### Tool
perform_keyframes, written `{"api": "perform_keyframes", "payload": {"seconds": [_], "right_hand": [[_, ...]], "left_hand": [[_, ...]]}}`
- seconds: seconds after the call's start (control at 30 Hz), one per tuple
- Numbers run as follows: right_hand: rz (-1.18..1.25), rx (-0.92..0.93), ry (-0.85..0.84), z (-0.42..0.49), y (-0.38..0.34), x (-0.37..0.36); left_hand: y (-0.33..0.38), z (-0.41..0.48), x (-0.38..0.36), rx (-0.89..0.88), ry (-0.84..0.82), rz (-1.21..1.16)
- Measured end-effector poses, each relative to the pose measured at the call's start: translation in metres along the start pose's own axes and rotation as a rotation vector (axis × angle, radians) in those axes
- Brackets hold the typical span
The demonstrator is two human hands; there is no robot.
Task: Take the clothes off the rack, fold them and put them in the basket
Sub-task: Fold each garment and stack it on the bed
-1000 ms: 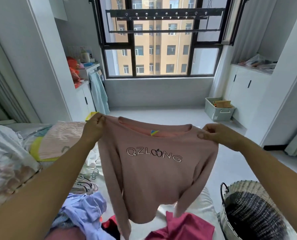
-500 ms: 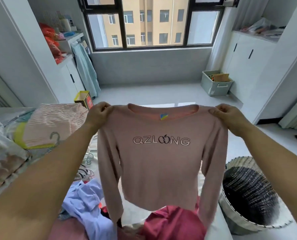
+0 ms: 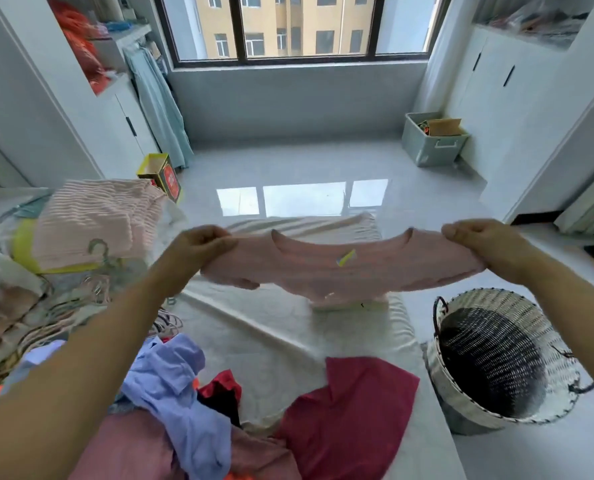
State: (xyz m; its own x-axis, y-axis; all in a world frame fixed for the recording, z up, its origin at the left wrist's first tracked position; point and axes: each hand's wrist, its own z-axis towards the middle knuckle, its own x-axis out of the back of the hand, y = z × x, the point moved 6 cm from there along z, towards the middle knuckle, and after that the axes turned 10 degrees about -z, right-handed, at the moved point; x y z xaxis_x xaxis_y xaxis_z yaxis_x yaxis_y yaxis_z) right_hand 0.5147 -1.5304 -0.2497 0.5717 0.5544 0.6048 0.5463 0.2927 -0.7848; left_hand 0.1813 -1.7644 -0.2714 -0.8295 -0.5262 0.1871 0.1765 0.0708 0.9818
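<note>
Two hands hold one pink sweatshirt [image 3: 337,271] stretched out nearly flat above a white bed cover [image 3: 271,341]. The left hand [image 3: 202,249] has its fingers curled round the garment's left shoulder, and the right hand [image 3: 475,242] pinches the opposite shoulder in the same clenched way. Between the two grips the fabric sags a little, its neckline facing away from the person and a small blue-and-yellow label [image 3: 345,258] showing just inside the collar. The body of the sweatshirt hangs below and toward the person from the line between the fists, its lower part touching or almost touching the cover; which of the two cannot be told through the blur.

A woven laundry basket [image 3: 517,407] stands on the floor by the bed's right edge, below the right forearm and apart from the sweatshirt. Near the bottom of the view lie loose clothes: a dark red garment [image 3: 351,410], a lilac shirt [image 3: 181,386]. To the left, a folded pink striped garment [image 3: 91,220] rests beside a heap of wire hangers [image 3: 91,289].
</note>
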Motion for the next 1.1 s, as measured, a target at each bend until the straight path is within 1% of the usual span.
{"api": "perform_keyframes", "payload": {"seconds": [0.2, 0.23, 0.33, 0.4, 0.5, 0.57, 0.63, 0.73, 0.8, 0.87, 0.9, 1.0, 1.1], "right_hand": [[-0.105, -0.217, -0.272, -0.043, 0.123, -0.103], [-0.142, -0.254, -0.316, -0.052, 0.147, -0.121], [-0.250, -0.350, -0.419, -0.080, 0.215, -0.169], [-0.276, -0.415, -0.506, -0.102, 0.254, -0.199], [-0.325, -0.499, -0.691, -0.136, 0.300, -0.240], [-0.360, -0.520, -0.775, -0.154, 0.320, -0.262], [-0.364, -0.530, -0.814, -0.164, 0.332, -0.280], [-0.366, -0.563, -0.815, -0.163, 0.342, -0.295], [-0.371, -0.574, -0.777, -0.152, 0.350, -0.303], [-0.412, -0.565, -0.722, -0.133, 0.361, -0.313], [-0.442, -0.546, -0.681, -0.120, 0.364, -0.317], [-0.411, -0.494, -0.479, -0.073, 0.357, -0.325], [-0.455, -0.427, -0.254, -0.016, 0.356, -0.325]], "left_hand": [[-0.157, -0.083, -0.051, 0.411, -0.119, -0.007], [-0.182, -0.099, -0.059, 0.465, -0.140, 0.025], [-0.244, -0.145, -0.080, 0.582, -0.220, 0.141], [-0.284, -0.171, -0.094, 0.660, -0.291, 0.221], [-0.329, -0.209, -0.119, 0.791, -0.513, 0.316], [-0.347, -0.227, -0.131, 0.839, -0.584, 0.324], [-0.359, -0.238, -0.138, 0.855, -0.627, 0.272], [-0.375, -0.239, -0.146, 0.891, -0.689, 0.252], [-0.383, -0.218, -0.148, 0.821, -0.652, 0.315], [-0.390, -0.184, -0.143, 0.749, -0.534, 0.409], [-0.392, -0.165, -0.140, 0.728, -0.452, 0.387], [-0.400, -0.103, -0.126, 0.671, -0.216, 0.361], [-0.413, -0.042, -0.115, 0.607, -0.090, 0.416]]}}
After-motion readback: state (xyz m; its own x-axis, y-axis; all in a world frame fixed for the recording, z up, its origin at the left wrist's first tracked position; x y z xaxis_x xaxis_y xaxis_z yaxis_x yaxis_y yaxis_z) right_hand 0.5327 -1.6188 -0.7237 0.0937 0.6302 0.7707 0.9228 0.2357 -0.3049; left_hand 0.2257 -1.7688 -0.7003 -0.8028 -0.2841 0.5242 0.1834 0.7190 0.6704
